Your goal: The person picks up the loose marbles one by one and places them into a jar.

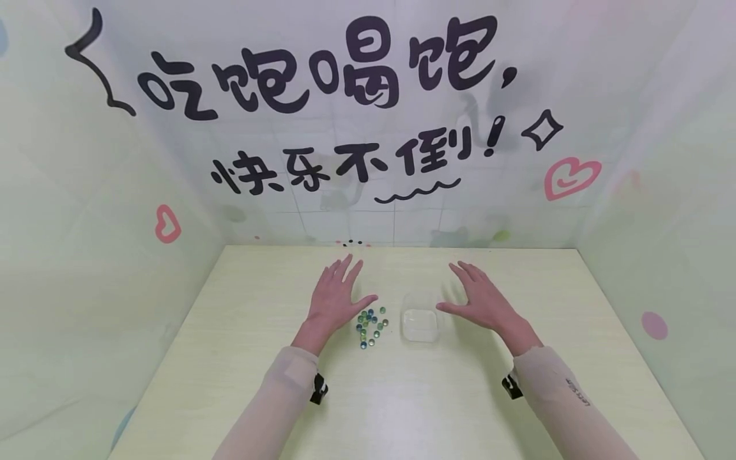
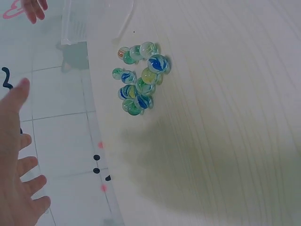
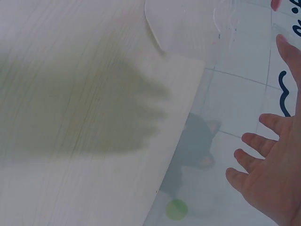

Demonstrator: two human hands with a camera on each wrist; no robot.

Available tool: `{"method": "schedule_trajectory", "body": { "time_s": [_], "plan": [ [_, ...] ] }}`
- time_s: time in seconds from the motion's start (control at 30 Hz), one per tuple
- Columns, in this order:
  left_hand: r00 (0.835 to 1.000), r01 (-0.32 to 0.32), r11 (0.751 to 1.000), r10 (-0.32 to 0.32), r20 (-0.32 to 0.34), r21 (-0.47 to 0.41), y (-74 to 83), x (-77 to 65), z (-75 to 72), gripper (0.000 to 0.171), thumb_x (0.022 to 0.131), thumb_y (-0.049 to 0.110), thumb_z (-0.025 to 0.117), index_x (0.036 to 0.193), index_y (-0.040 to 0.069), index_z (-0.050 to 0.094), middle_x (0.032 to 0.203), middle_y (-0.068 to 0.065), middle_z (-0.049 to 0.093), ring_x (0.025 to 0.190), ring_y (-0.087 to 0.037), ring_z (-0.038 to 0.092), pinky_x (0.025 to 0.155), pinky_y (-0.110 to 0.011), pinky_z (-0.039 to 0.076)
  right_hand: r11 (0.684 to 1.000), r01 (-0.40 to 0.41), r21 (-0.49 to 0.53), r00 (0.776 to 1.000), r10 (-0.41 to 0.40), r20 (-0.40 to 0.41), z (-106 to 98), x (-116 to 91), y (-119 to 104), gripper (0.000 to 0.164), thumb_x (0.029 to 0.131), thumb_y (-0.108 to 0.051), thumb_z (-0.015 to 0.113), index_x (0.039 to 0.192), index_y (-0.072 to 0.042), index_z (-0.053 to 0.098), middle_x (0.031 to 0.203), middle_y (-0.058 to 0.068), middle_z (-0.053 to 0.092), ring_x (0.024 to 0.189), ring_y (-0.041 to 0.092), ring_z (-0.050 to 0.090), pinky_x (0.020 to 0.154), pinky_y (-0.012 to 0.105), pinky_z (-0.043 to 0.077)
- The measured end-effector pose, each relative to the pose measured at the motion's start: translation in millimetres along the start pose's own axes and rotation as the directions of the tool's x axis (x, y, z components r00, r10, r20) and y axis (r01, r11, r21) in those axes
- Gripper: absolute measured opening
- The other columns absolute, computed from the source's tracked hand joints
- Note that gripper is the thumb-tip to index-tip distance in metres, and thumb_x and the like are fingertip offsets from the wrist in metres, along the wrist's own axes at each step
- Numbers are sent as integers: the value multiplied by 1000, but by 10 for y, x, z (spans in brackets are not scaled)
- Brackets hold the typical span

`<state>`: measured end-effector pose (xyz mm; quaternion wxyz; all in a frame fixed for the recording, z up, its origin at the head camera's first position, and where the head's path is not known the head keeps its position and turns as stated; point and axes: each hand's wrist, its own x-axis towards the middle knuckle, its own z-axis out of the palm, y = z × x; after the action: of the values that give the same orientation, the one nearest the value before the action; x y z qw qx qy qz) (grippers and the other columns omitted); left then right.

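Several glass marbles (image 1: 363, 332) in green, blue and yellow swirls lie loose in a cluster on the table; the left wrist view shows the marbles (image 2: 158, 63) close up. To their right stands a clear plastic container (image 1: 420, 326). My left hand (image 1: 335, 297) hovers just left of the marbles, fingers spread and holding nothing. On the container's other side my right hand (image 1: 482, 303) is held above the table, its fingers extended and its thumb toward the container. In the right wrist view, part of the container (image 3: 188, 23) shows at the top edge.
The pale wood-grain table (image 1: 379, 409) ends at a back edge against a printed curtain (image 1: 368, 223) with large black characters. Curtain walls also rise at the left and right. Black straps (image 1: 318, 388) sit at both wrists, by the sleeves.
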<state>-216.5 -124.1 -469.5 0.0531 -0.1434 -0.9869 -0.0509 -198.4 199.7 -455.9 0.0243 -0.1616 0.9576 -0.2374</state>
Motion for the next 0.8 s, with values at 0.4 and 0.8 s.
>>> {"method": "schedule_trajectory", "body": {
  "time_s": [0.4,0.8],
  "plan": [
    [999,-44,993,43,-7,-108,2,-95,26,51,98,40,62,142,17,54,153,-7,47,141,-29,44,111,-44,48,998,1,61,998,-5,61,106,-2,-27,90,85,-55,71,152,-5,36,154,22,40,142,44,39,114,62,37],
    [999,-32,988,33,6,-151,-37,-141,102,38,96,31,67,131,19,63,140,-3,60,130,-24,58,103,-39,54,996,35,88,997,-41,61,202,-28,-69,83,85,-48,75,147,-3,44,150,21,46,138,42,45,113,59,40]
  ]
}}
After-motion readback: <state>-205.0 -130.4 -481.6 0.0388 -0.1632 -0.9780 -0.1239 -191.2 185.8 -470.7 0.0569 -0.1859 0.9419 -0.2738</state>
